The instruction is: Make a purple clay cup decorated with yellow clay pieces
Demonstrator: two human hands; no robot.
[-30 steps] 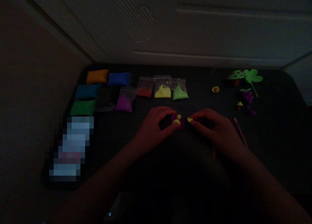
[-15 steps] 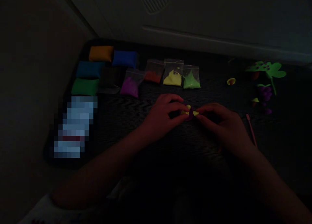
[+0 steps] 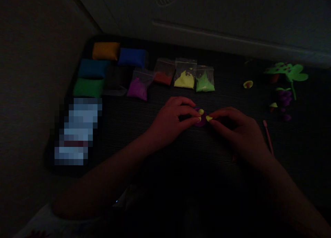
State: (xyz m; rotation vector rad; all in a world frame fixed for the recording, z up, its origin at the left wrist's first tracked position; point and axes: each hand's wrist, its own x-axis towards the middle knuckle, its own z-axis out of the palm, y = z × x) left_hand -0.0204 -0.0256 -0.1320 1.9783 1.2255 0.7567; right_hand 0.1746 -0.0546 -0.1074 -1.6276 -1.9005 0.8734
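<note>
On the dark table lies a flat purple clay disc (image 3: 203, 122) with a small yellow clay ball (image 3: 201, 111) on it. Thumb and index finger of my left hand (image 3: 174, 120) are pinched round another yellow clay piece (image 3: 199, 119) over the disc, mostly covered by the fingertips. To the right of the disc, my right hand (image 3: 239, 129) pinches a small pointed piece of yellow clay (image 3: 209, 118) between thumb and index finger. The two hands are close but apart.
Bags of red (image 3: 162, 78), yellow (image 3: 184, 81), green (image 3: 205, 84) and purple clay (image 3: 137, 89) lie behind. A blurred-out phone (image 3: 77, 132) is at left. Clay grapes (image 3: 284, 97), a green clay flower (image 3: 297, 74) and a pink tool (image 3: 268, 136) sit at right.
The camera view has shifted, so the table appears higher. My left fingers have closed round the yellow piece on the disc. My right hand keeps its yellow piece, close beside the disc.
</note>
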